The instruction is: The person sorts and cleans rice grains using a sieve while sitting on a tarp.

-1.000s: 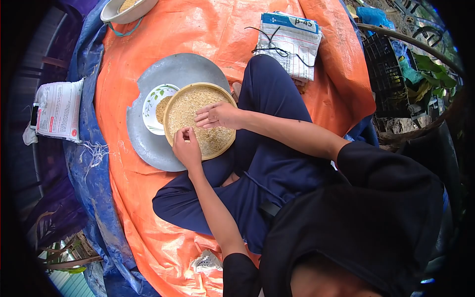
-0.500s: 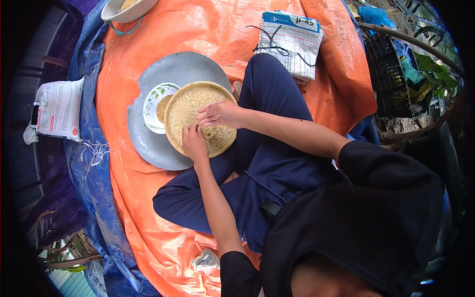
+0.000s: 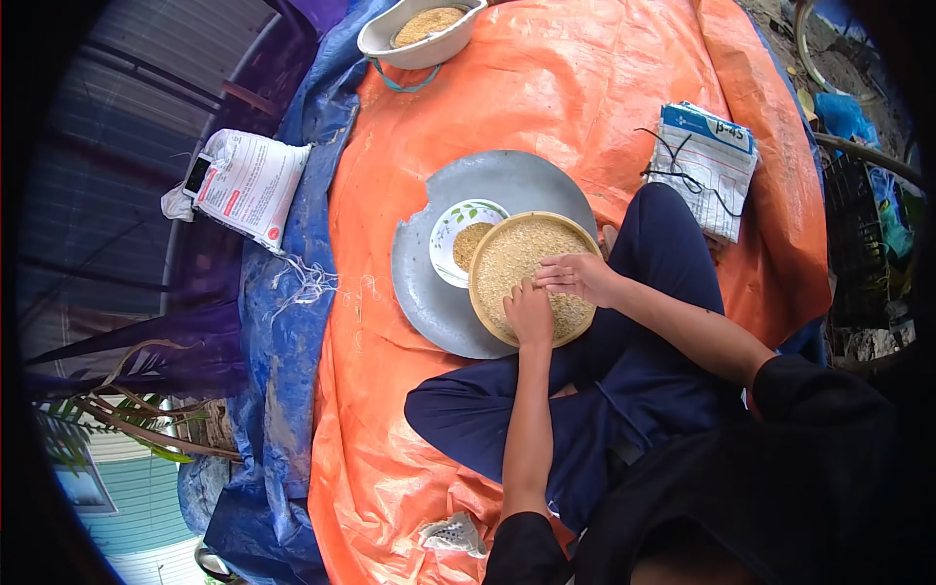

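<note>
A round woven basket point(image 3: 485, 310) full of pale grain point(image 3: 517, 255) rests partly on a grey metal disc and against my crossed legs. Over the grain, my left hand point(image 3: 529, 314) has its fingers bent and drawn together; what they pinch, if anything, is too small to see. My right hand point(image 3: 577, 278) lies just above it, fingers stretched out and close to the left fingertips. Beside the basket, partly covered by its rim, is a white plate point(image 3: 447, 226) with green leaf prints, bearing a heap of browner grain point(image 3: 470, 244).
The large grey disc point(image 3: 419, 292) has a chipped edge and lies on an orange tarp point(image 3: 390, 419) bordered by blue sheeting point(image 3: 278, 390). A white basin point(image 3: 453, 39) of grain stands at the top. Folded sacks point(image 3: 707, 171) lie right, a printed bag point(image 3: 253, 185) left.
The whole view has shifted, so the basket, disc and both hands appear farther right and lower. Both hands stay over the grain, with only slight finger movement.
</note>
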### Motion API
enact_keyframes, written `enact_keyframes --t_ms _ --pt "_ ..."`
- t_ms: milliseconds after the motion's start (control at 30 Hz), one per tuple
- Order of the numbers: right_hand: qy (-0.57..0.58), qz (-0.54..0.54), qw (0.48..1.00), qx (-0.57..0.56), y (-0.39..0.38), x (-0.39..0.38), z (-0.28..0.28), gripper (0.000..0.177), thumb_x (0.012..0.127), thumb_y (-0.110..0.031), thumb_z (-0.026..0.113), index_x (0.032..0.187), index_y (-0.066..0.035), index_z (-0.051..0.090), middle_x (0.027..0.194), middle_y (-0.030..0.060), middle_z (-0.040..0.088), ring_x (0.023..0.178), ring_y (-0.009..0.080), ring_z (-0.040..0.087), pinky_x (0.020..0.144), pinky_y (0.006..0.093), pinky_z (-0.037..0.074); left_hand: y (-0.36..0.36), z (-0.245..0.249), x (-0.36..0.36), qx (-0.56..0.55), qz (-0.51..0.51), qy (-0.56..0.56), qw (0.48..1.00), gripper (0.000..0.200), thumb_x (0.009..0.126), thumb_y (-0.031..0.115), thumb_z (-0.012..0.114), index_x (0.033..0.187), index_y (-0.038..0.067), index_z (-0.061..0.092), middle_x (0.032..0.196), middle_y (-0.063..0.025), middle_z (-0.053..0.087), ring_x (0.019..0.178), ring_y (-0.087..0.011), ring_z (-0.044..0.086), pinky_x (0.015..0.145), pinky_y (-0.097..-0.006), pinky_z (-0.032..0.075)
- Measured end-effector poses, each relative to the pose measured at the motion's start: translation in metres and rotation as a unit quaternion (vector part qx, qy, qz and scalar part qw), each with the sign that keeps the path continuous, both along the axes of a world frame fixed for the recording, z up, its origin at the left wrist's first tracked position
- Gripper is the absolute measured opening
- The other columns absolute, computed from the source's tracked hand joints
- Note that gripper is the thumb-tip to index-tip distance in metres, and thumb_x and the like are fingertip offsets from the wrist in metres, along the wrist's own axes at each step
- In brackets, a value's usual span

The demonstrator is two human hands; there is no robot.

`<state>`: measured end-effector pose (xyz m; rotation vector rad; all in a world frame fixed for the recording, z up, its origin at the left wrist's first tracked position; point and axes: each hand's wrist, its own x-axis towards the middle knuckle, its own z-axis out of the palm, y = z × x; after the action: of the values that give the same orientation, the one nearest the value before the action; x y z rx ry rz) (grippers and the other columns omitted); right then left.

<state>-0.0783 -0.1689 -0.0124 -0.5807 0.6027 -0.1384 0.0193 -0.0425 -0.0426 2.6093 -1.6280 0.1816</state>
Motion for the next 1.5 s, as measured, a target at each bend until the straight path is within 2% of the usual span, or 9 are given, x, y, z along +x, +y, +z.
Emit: enact_keyframes --t_ms 367,467,567,667,767,1000,1033,1167,1500 --pt "0.055 -0.025 0.998 0.011 -0.003 -0.001 -0.003 0.038 0.101 -0.019 0.041 0.128 0.006 0.048 0.117 0.0172 0.061 0.110 0.0255 0.062 0.096 0.0342 0.051 -0.001 -0.012 -0.006 0.010 0.049 -0.011 0.999 0.013 0.088 0.013 0.055 0.091 0.004 0.064 0.094 -0.0098 0.058 0.084 -0.0253 0.063 0.074 -0.0392 0.045" --pt "0.088 -0.023 0.996 -0.015 -0.004 -0.001 -0.009 0.038 0.101 -0.021 0.040 0.126 0.005 0.050 0.115 0.0161 0.062 0.107 0.0239 0.063 0.096 0.0339 0.051 0.003 -0.002 0.000 -0.050 0.080 0.064 0.994 0.013 0.090 0.014 0.056 0.091 0.003 0.063 0.094 -0.0116 0.057 0.081 -0.0291 0.063 0.073 -0.0430 0.047" --pt "0.089 -0.016 0.996 -0.009 -0.003 -0.001 -0.018 0.038 0.102 -0.023 0.037 0.124 0.005 0.052 0.115 0.0154 0.063 0.106 0.0224 0.063 0.096 0.0333 0.051 -0.001 0.044 -0.005 -0.134 0.065 0.185 0.971 0.014 0.090 0.017 0.058 0.093 0.003 0.063 0.094 -0.0125 0.058 0.078 -0.0312 0.064 0.070 -0.0444 0.049" --pt "0.078 -0.006 0.997 0.021 0.000 0.000 -0.023 0.036 0.102 -0.026 0.040 0.116 0.003 0.056 0.111 0.0168 0.064 0.100 0.0216 0.064 0.091 0.0348 0.052 -0.001 0.056 -0.014 -0.181 0.023 0.232 0.955 0.015 0.091 0.019 0.061 0.095 0.005 0.064 0.093 -0.0112 0.059 0.076 -0.0295 0.065 0.068 -0.0422 0.049" --pt "0.066 0.004 0.997 0.048 0.001 0.001 -0.020 0.038 0.102 -0.026 0.038 0.116 0.004 0.057 0.112 0.0172 0.064 0.104 0.0220 0.063 0.094 0.0359 0.051 0.003 0.052 -0.013 -0.190 0.032 0.292 0.937 0.020 0.090 0.021 0.062 0.101 0.004 0.065 0.093 -0.0104 0.060 0.074 -0.0270 0.065 0.069 -0.0396 0.049" --pt "0.043 0.007 0.998 0.054 -0.001 0.000 -0.015 0.043 0.099 -0.024 0.044 0.123 0.010 0.053 0.119 0.0204 0.061 0.112 0.0278 0.061 0.101 0.0376 0.048 0.023 0.029 0.028 -0.198 0.122 0.197 0.952 0.027 0.088 0.019 0.065 0.110 0.003 0.065 0.094 -0.0115 0.064 0.072 -0.0273 0.064 0.071 -0.0382 0.049" --pt "0.042 -0.001 0.998 0.051 -0.002 0.000 -0.016 0.043 0.099 -0.024 0.044 0.122 0.010 0.053 0.119 0.0203 0.062 0.112 0.0280 0.061 0.100 0.0374 0.049 0.026 0.023 0.034 -0.171 0.145 0.225 0.948 0.027 0.088 0.018 0.063 0.112 0.006 0.064 0.101 -0.0109 0.064 0.085 -0.0302 0.065 0.074 -0.0416 0.050" --pt "0.049 -0.009 0.998 0.031 -0.001 -0.001 -0.013 0.045 0.100 -0.026 0.041 0.123 0.011 0.053 0.118 0.0199 0.062 0.110 0.0279 0.062 0.098 0.0367 0.051 0.024 0.016 0.036 -0.170 0.190 0.283 0.925 0.021 0.087 0.017 0.064 0.104 0.005 0.067 0.094 -0.0094 0.066 0.081 -0.0270 0.065 0.071 -0.0402 0.050" --pt "0.046 -0.010 0.999 0.023 -0.001 0.002 -0.009 0.042 0.102 -0.026 0.039 0.119 0.009 0.055 0.116 0.0188 0.062 0.110 0.0255 0.063 0.097 0.0353 0.052 0.013 -0.005 0.022 -0.112 0.077 0.169 0.976 0.015 0.086 0.020 0.066 0.094 0.007 0.068 0.091 -0.0085 0.063 0.083 -0.0289 0.064 0.072 -0.0405 0.049"
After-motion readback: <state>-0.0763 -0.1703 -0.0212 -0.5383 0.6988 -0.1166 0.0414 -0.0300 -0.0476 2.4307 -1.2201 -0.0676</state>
